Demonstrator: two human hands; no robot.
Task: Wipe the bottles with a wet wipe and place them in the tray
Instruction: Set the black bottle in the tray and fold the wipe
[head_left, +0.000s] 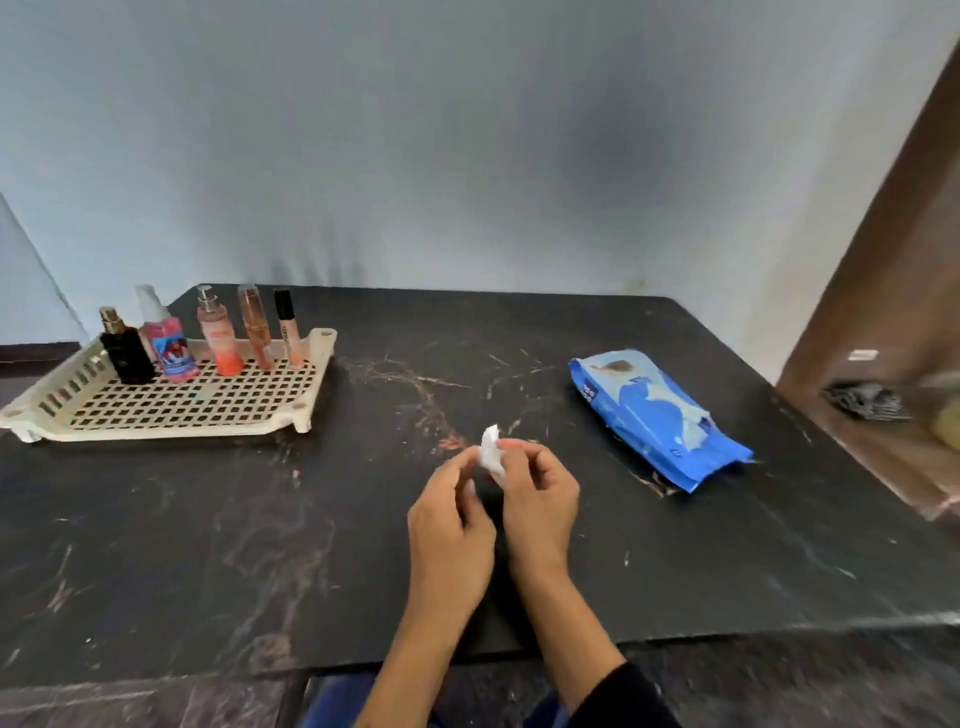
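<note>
My two hands meet over the middle of the dark marble-patterned table (260, 519), a little toward six o'clock of its centre. My left hand (449, 525) has its fingers curled in, thumb and fingertips pinching the near edge of a small crumpled white wet wipe (491, 453). My right hand (537, 499) sits just beside it, touching it at the knuckles, fingers likewise curled and pinching the same wipe from the other side. The wipe pokes up between both sets of fingertips, held clear of the tabletop. A black sleeve (623, 696) covers my right forearm; the left forearm is bare.

Out at about two o'clock from my hands, well apart, a blue pack of wet wipes (660, 415) lies flat on the table, its flap partly lifted.

At about ten o'clock, farther off near the table's far left corner, stands a cream perforated plastic tray (171, 410). Five bottles stand upright in a row along its far side: a black perfume bottle with a gold cap (124, 351), a pink bottle with a blue label (169, 343), a peach pump spray bottle (218, 332), a slim amber bottle (255, 327), and a thin tube with a black cap (288, 330). The near part of the tray shows only its grid.

Behind everything rises a pale blue-grey wall (467, 156), and at three o'clock a brown wooden panel (893, 291).
</note>
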